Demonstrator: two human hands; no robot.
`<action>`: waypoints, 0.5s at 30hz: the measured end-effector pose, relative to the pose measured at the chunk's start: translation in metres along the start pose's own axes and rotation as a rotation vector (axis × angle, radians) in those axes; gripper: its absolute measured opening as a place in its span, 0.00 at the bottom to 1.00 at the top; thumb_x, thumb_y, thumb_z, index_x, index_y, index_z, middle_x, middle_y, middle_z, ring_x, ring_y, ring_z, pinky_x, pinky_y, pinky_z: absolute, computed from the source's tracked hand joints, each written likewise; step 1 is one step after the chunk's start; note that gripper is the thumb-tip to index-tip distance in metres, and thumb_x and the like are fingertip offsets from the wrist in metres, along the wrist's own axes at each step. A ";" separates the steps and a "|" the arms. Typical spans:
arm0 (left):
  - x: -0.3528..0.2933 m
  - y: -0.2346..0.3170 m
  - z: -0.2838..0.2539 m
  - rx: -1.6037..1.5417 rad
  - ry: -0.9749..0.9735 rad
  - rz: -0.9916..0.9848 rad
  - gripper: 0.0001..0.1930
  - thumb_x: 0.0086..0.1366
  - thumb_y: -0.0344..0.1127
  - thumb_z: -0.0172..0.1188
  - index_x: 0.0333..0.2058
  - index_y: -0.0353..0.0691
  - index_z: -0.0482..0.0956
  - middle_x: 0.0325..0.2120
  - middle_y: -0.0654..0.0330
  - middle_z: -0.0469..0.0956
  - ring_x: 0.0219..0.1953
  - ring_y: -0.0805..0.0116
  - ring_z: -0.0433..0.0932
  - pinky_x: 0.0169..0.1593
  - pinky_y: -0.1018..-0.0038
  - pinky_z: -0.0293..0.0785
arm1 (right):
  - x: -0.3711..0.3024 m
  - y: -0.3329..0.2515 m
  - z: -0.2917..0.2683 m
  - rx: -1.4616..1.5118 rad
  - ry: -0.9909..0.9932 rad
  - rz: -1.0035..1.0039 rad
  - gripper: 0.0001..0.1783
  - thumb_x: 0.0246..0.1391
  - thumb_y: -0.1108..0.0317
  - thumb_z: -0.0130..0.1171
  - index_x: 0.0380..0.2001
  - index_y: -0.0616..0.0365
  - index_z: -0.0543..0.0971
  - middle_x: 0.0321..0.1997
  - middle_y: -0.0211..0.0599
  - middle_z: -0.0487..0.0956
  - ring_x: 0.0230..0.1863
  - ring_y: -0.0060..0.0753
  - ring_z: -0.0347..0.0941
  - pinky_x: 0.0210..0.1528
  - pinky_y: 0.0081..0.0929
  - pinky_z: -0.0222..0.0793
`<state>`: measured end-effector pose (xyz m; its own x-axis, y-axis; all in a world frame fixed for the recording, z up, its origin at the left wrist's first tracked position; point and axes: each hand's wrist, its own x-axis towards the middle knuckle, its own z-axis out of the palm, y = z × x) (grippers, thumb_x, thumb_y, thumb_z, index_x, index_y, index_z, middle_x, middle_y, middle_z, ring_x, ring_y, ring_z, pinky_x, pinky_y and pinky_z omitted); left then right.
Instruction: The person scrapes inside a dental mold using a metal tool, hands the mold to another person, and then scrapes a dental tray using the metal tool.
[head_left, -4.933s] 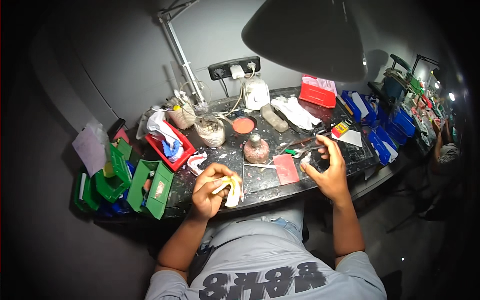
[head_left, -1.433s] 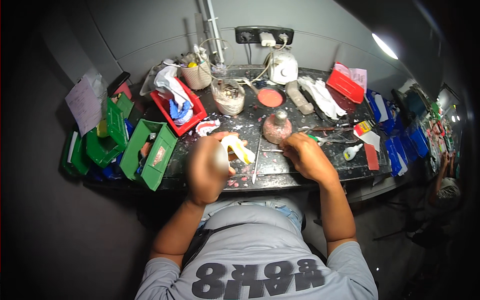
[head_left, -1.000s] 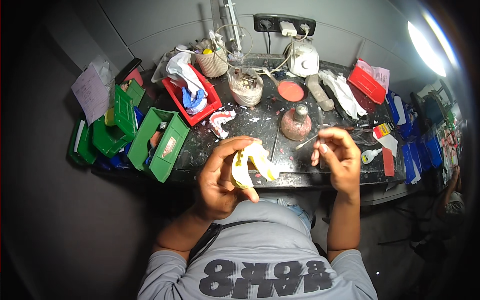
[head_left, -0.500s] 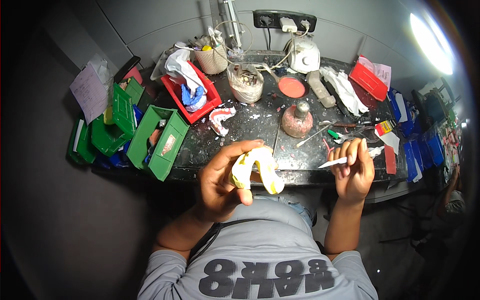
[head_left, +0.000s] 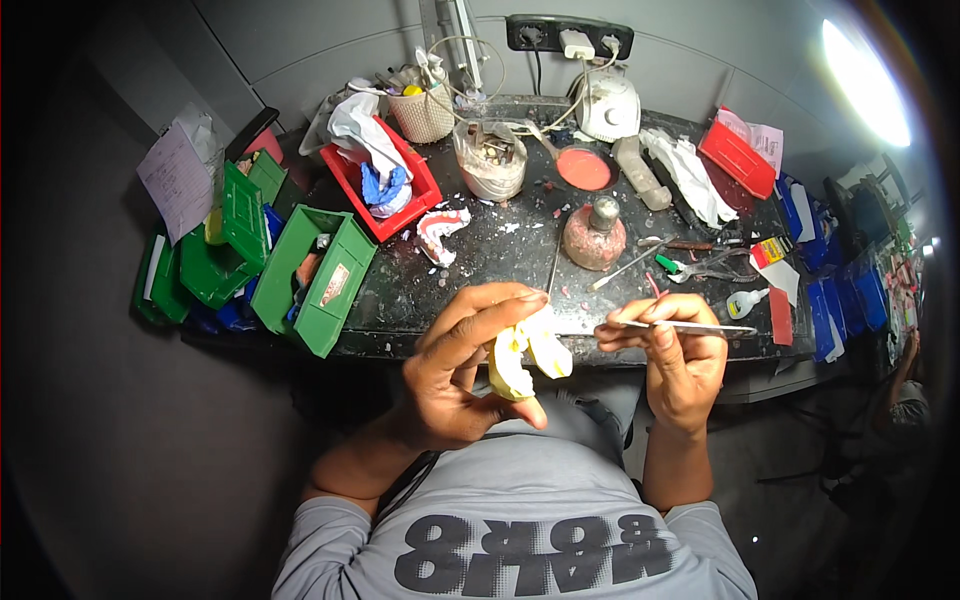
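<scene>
My left hand (head_left: 450, 365) grips a horseshoe-shaped dental model (head_left: 511, 372), pale yellow and white, between thumb and fingers just off the bench's front edge. To its right, my right hand (head_left: 682, 372) pinches a thin metal dental hand tool (head_left: 715, 328), held nearly level with one tip pointing right. The fingers hide the tool's other end, and the tool is apart from the model. Farther back on the bench lies a white and red dental arch (head_left: 438, 237). A round pink-stained burner (head_left: 594, 242) with a metal cap stands beyond my hands.
Green bins (head_left: 318, 285) and a red bin (head_left: 412, 200) stand on the left. Behind are a bag-lined pot (head_left: 492, 180) and a pan of pink material (head_left: 583, 170). Pliers (head_left: 725, 266), a small white bottle (head_left: 745, 303) and a pink sheet (head_left: 780, 316) lie at right.
My left hand has moved slightly right and tipped the model. My right hand has shifted left toward it and turned the tool, so a tip that pointed left is now toward the right.
</scene>
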<state>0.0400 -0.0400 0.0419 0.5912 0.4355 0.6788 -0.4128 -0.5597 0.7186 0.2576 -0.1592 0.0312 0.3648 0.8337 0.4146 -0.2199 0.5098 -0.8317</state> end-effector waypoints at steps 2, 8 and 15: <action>0.002 0.002 0.002 0.036 0.008 0.029 0.46 0.45 0.32 0.85 0.63 0.26 0.73 0.59 0.41 0.73 0.60 0.55 0.76 0.61 0.67 0.74 | -0.005 -0.002 0.005 0.014 0.002 0.033 0.07 0.68 0.77 0.60 0.44 0.68 0.73 0.45 0.59 0.84 0.48 0.49 0.85 0.49 0.44 0.86; 0.001 -0.002 0.004 0.133 0.023 0.098 0.45 0.45 0.35 0.85 0.62 0.27 0.74 0.57 0.42 0.74 0.57 0.53 0.79 0.59 0.65 0.76 | -0.014 -0.007 0.016 -0.207 -0.087 -0.053 0.05 0.64 0.81 0.63 0.41 0.70 0.79 0.43 0.53 0.86 0.48 0.41 0.85 0.54 0.38 0.83; -0.006 -0.002 0.006 0.293 0.092 0.119 0.45 0.45 0.40 0.85 0.61 0.29 0.75 0.56 0.43 0.75 0.55 0.53 0.80 0.56 0.64 0.81 | -0.011 -0.003 0.027 -0.510 -0.160 -0.289 0.06 0.57 0.82 0.67 0.37 0.70 0.82 0.38 0.54 0.87 0.42 0.45 0.87 0.48 0.35 0.83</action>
<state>0.0416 -0.0459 0.0356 0.4802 0.4091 0.7759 -0.2501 -0.7840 0.5682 0.2299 -0.1644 0.0393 0.1959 0.7182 0.6677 0.3438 0.5874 -0.7327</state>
